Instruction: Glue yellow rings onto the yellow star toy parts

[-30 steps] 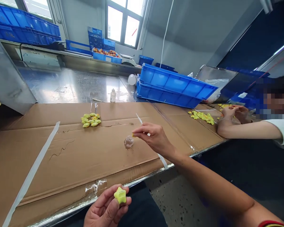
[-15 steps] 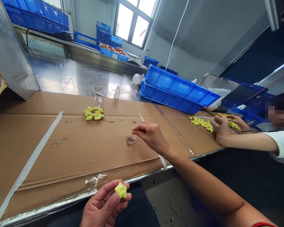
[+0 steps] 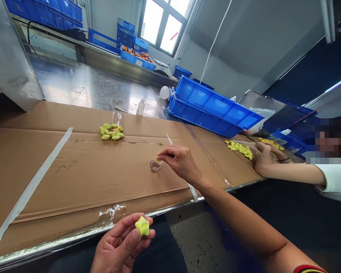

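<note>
My left hand (image 3: 122, 240), low in front of the table edge, pinches a small yellow star-shaped piece (image 3: 142, 226) between thumb and fingers, its flat face toward me. Over the cardboard, my right hand (image 3: 180, 161) has thumb and forefinger pressed together at the rim of a small clear round dish (image 3: 155, 165). A tiny yellow-orange bit shows at those fingertips; its kind is too small to make out. Farther left on the cardboard lies a cluster of several yellow-green pieces (image 3: 111, 131).
Brown cardboard (image 3: 102, 170) with white tape strips covers the table. Behind it stand a small bottle (image 3: 140, 107) and stacked blue crates (image 3: 213, 106). On the right, another person's arms (image 3: 284, 168) reach toward more yellow pieces (image 3: 240, 149). A crate of orange pieces (image 3: 138, 62) sits at the back.
The view has shifted slightly. My right fingertips stay at the dish, and my left hand still holds the star. The other person's hands have moved a little.
</note>
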Available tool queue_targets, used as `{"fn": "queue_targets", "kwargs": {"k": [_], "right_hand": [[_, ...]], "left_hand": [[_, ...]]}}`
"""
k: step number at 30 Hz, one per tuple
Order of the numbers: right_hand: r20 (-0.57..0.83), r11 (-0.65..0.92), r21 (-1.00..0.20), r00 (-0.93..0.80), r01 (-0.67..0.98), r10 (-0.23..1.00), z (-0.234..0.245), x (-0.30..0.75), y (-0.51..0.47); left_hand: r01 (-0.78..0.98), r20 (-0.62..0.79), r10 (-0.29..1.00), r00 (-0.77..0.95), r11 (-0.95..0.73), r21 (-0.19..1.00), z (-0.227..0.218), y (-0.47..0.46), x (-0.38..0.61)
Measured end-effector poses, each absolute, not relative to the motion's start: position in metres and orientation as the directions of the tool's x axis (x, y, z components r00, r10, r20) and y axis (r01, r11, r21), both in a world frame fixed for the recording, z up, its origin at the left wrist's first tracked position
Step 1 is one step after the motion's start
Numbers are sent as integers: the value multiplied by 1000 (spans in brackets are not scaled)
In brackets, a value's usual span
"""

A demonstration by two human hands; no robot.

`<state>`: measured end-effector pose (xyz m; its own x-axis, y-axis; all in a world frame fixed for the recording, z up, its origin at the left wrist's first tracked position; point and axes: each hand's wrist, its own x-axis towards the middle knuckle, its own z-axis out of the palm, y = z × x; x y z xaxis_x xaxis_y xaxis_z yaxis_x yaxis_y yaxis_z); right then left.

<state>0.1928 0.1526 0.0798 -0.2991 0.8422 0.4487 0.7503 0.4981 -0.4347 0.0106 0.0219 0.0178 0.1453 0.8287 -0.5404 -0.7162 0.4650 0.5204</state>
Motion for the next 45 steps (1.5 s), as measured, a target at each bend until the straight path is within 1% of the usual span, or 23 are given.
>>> {"fn": "queue_targets", "kwargs": {"k": [9,27,34,45], "right_hand": [[473,484,-445,-261,754,842,79,194,154],[437,528,-424,-345,736,831,80,195,153],[476,508,-436,-289,743,831,80,196,158],[408,499,-475,-322,724,855,82,197,155]], "left_hand": [[-722,-541,830,137,458,519,19,22,11],[-738,-532,834,147,450,502,18,20,10],[-738,-525,837,153,450,503,14,21,10],[-731,-534,832,154,459,505,17,21,10]]}}
